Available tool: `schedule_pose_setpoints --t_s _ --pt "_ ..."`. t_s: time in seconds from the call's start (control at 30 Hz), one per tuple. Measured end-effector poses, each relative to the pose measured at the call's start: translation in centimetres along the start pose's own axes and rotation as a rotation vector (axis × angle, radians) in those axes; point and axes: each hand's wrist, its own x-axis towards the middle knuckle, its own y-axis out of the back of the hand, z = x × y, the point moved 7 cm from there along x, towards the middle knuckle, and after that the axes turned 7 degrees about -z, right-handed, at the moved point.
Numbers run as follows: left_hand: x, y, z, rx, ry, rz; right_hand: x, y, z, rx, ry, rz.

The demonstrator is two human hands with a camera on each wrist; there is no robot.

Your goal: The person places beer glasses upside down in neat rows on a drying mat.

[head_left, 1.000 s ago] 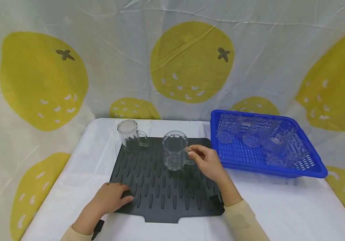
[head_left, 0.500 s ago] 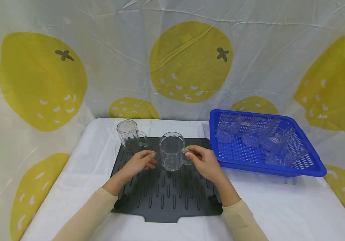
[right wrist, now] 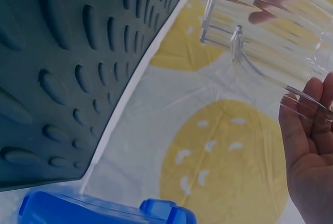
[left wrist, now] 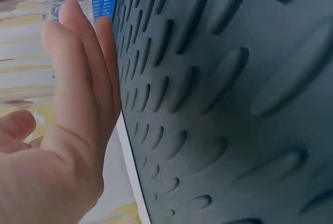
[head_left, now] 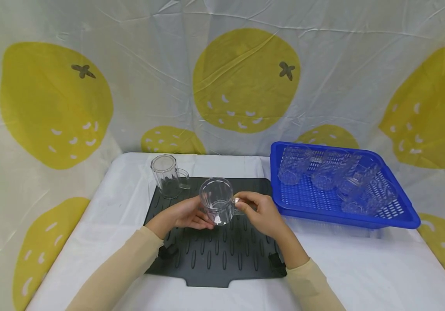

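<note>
A clear glass mug (head_left: 217,203) is held upright, leaning a little, over the ribbed black mat (head_left: 214,259). My right hand (head_left: 260,212) pinches its handle from the right; the right wrist view shows fingers (right wrist: 312,109) at that handle. On the other side my left hand (head_left: 185,214) reaches in with its fingers (left wrist: 70,73) nearly straight along the mug's lower side and base. The thumb of that hand stands apart in the left wrist view. Another glass mug (head_left: 168,175) stands upside down at the mat's far left corner, handle pointing right.
To the right of the mat stands a blue plastic basket (head_left: 346,222) with several clear glass mugs (head_left: 325,172) lying in it. A white cloth (head_left: 362,268) covers the table. Behind hangs a pale curtain (head_left: 160,86) with yellow lemon prints.
My left hand has come up from the mat's front left edge to the mug's side. The held mug has shifted slightly left and toward me, the right hand still on its handle.
</note>
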Motion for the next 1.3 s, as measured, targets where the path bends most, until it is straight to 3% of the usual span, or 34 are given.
schedule_pose_setpoints --t_s 0.2,0.4,0.77,0.93,1.1,1.3 --pt "0.0 -0.4 -0.2 -0.117 -0.002 -0.062 -0.1 -0.3 -0.6 -0.028 0.086 -0.022" --pt "-0.3 -0.4 0.3 -0.179 -0.033 -0.113 -0.2 -0.6 -1.1 -0.064 0.106 -0.067" --pt "-0.5 0.1 1.1 -0.117 -0.081 -0.067 -0.3 -0.7 -1.0 -0.085 0.112 -0.095" --pt "-0.5 0.4 1.4 -0.159 -0.116 -0.066 -0.3 -0.8 -1.0 -0.102 0.128 -0.097" --pt "-0.9 0.5 1.3 -0.211 -0.102 -0.052 -0.3 -1.1 -1.2 -0.124 0.153 -0.105" --pt "-1.7 0.6 1.6 -0.276 -0.146 0.001 -0.5 -1.8 -1.7 -0.229 0.201 -0.112"
